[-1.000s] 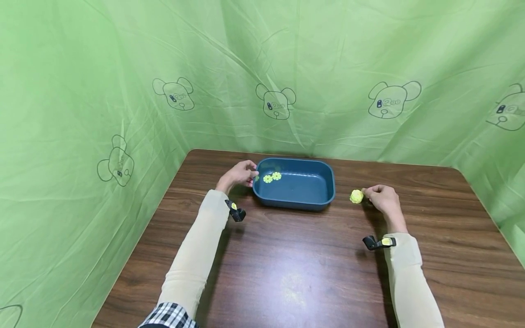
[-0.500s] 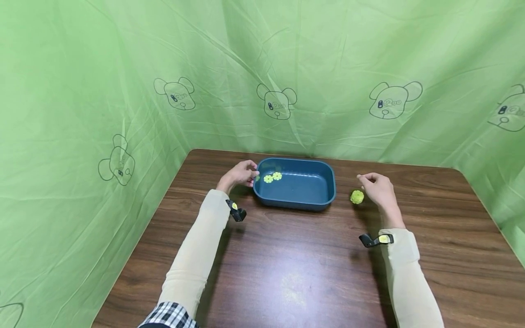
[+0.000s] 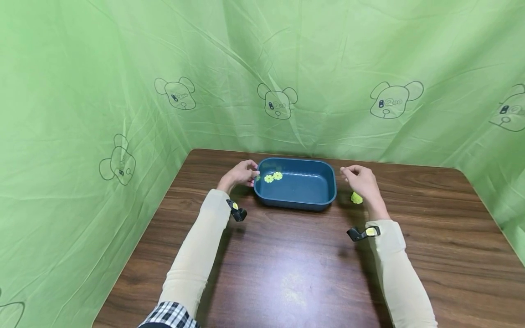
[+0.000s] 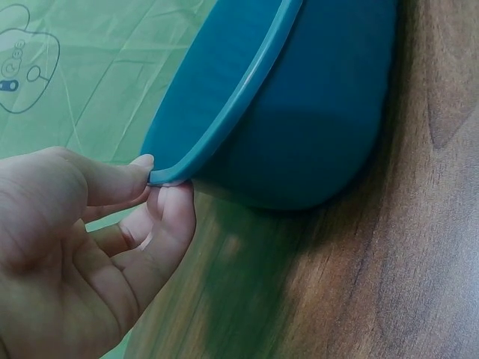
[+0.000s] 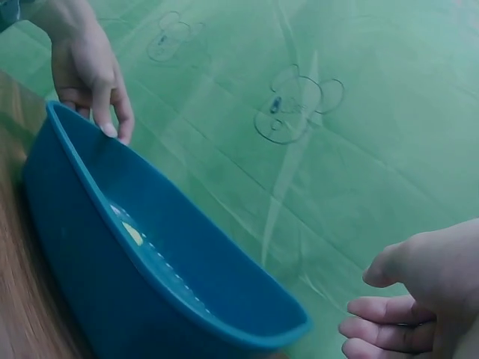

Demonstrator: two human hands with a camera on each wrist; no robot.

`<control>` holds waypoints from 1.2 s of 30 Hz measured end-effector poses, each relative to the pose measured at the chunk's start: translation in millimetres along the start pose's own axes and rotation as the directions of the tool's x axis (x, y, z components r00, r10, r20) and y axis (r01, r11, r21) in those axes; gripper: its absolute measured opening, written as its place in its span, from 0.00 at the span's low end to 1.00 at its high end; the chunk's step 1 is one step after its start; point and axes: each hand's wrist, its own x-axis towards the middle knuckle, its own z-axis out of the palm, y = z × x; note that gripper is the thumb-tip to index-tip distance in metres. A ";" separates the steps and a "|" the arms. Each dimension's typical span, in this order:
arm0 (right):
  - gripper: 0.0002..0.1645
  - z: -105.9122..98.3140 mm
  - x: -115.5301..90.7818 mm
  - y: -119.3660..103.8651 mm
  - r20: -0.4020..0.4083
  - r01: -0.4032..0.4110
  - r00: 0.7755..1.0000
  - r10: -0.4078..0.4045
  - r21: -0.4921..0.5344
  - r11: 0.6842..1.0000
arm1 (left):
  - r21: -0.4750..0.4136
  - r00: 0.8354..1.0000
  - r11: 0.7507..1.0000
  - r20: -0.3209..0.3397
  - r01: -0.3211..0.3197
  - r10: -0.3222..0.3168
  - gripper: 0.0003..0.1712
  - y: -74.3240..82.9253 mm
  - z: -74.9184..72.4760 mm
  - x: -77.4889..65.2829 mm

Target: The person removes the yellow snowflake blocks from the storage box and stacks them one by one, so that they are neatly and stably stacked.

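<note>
A blue rectangular plastic tub [image 3: 293, 204] stands toward the back of the table. My left hand [image 3: 239, 174] pinches its left rim between thumb and fingers, plain in the left wrist view [image 4: 112, 217]. Two flat yellow flower shapes [image 3: 268, 179] lie at the left inside the tub. Just off the tub's right end hovers my right hand [image 3: 363, 182], holding nothing. In the right wrist view its fingers [image 5: 385, 308] are loosely bent, with the thumb apart from them. A yellow-green flower-shaped piece [image 3: 356, 198] on the table is partly hidden by the right hand.
The brown wooden table [image 3: 262, 255] reaches back to a green curtain [image 3: 328, 132] printed with bear heads. Black camera mounts sit on both wrists. A glare patch shines on the table's front middle.
My right hand has left the yellow-green flower piece, lifting and moving left toward the tub's right end. The piece stays on the table. My left hand keeps its grip on the rim.
</note>
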 end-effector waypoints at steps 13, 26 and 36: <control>0.23 34.2 8.0 -28.2 0.041 0.053 0.998 -0.055 0.035 0.998 | 0.000 1.000 1.000 -0.007 -0.004 0.004 0.15 -0.8 -0.1 1.0; 0.19 78.0 10.2 -43.9 0.162 0.057 0.985 -0.065 0.051 0.997 | -0.009 1.000 1.000 -0.003 -0.009 0.009 0.15 -2.5 0.5 2.3; 0.15 107.5 19.5 -47.5 0.218 0.038 0.975 -0.053 0.073 0.997 | 0.001 1.000 1.000 -0.005 -0.016 0.016 0.15 -3.8 -1.1 3.1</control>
